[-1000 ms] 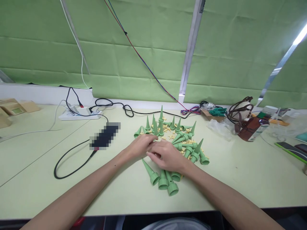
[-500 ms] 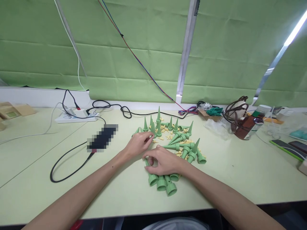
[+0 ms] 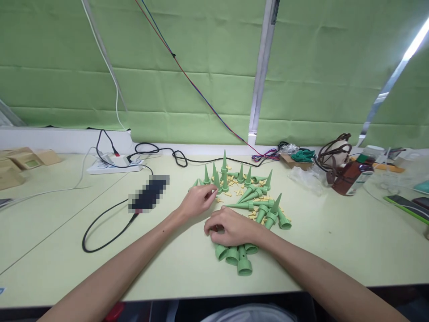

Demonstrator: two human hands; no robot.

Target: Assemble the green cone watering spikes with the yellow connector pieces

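Observation:
A heap of green plastic cones [image 3: 250, 197] lies on the pale green table [image 3: 174, 264], mixed with small yellow pieces [image 3: 234, 190]. Some cones stand upright at the back; several lie flat near me [image 3: 234, 255]. My right hand [image 3: 231, 228] rests over the tips of the near lying cones, its fingers curled down on one. At the heap's left edge my left hand [image 3: 197, 199] reaches in with fingertips pinched together; what they hold is too small to name.
A pixelated dark device [image 3: 149, 193] with a black cable [image 3: 100, 223] lies left of the heap. A white power strip [image 3: 115, 165] sits behind it. A brown bottle [image 3: 350, 179], bags and cords stand at the right. Cardboard boxes [image 3: 16, 163] are at the far left.
My right hand has drawn toward me and closed over the lying cones. My left hand has parted from it and reached to the heap's left edge.

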